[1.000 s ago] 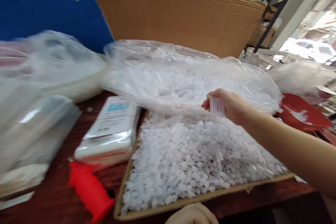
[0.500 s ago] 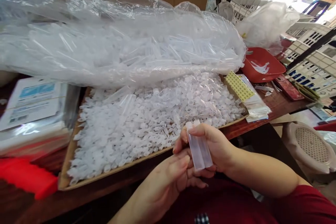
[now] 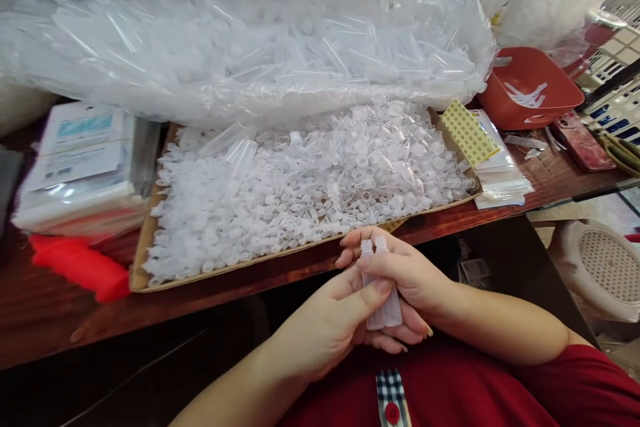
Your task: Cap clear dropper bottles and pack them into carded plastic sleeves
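Left hand (image 3: pixel 337 313): thumb moved onto two gathered tubes (image 3: pixel 392 313)
Right hand (image 3: pixel 413 273): fingers pinching them too
Pieces (image 3: pixel 240 207): plenty left loose

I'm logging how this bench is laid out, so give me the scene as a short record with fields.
Left hand: thumb across two translucent tubes
Right hand: gripping the same tubes
Ahead of hands: cardboard tray of small translucent pieces
Behind tray: large clear bag, filled
Left of tray: packet stack, red object
Right of tray: yellow patterned sheet, red container
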A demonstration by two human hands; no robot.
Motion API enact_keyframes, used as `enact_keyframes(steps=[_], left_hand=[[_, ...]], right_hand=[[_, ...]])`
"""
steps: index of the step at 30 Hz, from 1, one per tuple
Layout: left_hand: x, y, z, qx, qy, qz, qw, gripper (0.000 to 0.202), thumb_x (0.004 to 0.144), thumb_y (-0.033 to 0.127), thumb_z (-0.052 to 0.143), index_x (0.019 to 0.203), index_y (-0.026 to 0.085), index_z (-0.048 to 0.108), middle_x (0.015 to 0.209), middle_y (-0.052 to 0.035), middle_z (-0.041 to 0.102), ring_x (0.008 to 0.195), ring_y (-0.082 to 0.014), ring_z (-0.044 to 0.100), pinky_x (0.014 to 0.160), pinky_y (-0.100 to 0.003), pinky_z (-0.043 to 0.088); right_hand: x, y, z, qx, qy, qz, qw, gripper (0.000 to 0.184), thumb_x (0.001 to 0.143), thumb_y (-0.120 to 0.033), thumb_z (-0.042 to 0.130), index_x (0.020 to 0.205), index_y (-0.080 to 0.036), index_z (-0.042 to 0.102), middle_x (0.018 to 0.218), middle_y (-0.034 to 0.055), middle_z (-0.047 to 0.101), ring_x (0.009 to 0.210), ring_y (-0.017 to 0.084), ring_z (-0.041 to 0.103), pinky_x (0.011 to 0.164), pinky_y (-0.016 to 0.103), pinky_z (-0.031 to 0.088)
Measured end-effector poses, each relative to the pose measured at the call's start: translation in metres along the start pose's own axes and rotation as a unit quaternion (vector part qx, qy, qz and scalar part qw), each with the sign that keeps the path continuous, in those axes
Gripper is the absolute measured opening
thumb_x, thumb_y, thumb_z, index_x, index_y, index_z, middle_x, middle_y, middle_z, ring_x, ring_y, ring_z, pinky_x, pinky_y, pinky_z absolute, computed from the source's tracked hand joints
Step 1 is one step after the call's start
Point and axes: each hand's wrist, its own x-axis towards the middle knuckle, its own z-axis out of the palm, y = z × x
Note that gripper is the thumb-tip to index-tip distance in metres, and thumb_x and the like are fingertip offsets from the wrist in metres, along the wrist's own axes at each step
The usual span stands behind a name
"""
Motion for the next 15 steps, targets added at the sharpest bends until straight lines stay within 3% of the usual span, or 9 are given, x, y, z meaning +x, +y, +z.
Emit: enact_keyframes(steps=[2, 7, 11, 15], left_hand=[[-0.002, -0.001, -0.002, -0.033, -0.012, -0.001, 0.999, 0.028, 0.073, 0.042, 0.077, 0.078, 0.014, 0.076, 0.067, -0.0077, 0.078, 0.059, -0.0152, 0.073, 0.051, -0.017, 0.057], [-0.004, -0.002, -0.009, -0.088, -0.030, -0.040, 0.995, 0.029, 0.075, 0.038, 0.073, 0.083, 0.010, 0.077, 0.070, -0.0104, 0.079, 0.062, -0.0170, 0.075, 0.052, -0.017, 0.058], [-0.004, -0.004, -0.010, -0.106, -0.019, -0.054, 0.993, 0.026, 0.078, 0.030, 0.066, 0.076, 0.007, 0.075, 0.068, -0.0115, 0.077, 0.060, -0.0174, 0.074, 0.051, -0.017, 0.057], [-0.007, -0.013, -0.012, -0.098, 0.006, -0.039, 0.994, 0.027, 0.086, 0.025, 0.054, 0.080, 0.006, 0.072, 0.061, -0.0122, 0.074, 0.054, -0.0164, 0.072, 0.047, -0.017, 0.055]], right_hand=[[-0.001, 0.001, -0.001, 0.008, -0.006, 0.000, 1.000, 0.036, 0.066, -0.029, 0.075, 0.098, -0.021, 0.059, 0.084, -0.0012, 0.067, 0.073, 0.012, 0.060, 0.068, 0.024, 0.046], [0.001, 0.006, -0.006, -0.025, -0.042, -0.007, 0.999, 0.038, 0.074, -0.045, 0.073, 0.100, -0.021, 0.057, 0.086, -0.0003, 0.068, 0.075, 0.011, 0.062, 0.069, 0.023, 0.045], [0.001, 0.010, -0.006, -0.047, -0.079, 0.009, 0.996, 0.040, 0.077, -0.047, 0.072, 0.100, -0.021, 0.054, 0.088, 0.0011, 0.068, 0.086, 0.014, 0.064, 0.081, 0.028, 0.047], [0.004, 0.018, -0.005, -0.085, -0.064, 0.023, 0.994, 0.039, 0.079, -0.048, 0.070, 0.102, -0.020, 0.057, 0.100, 0.0042, 0.069, 0.088, 0.013, 0.065, 0.083, 0.028, 0.048]])
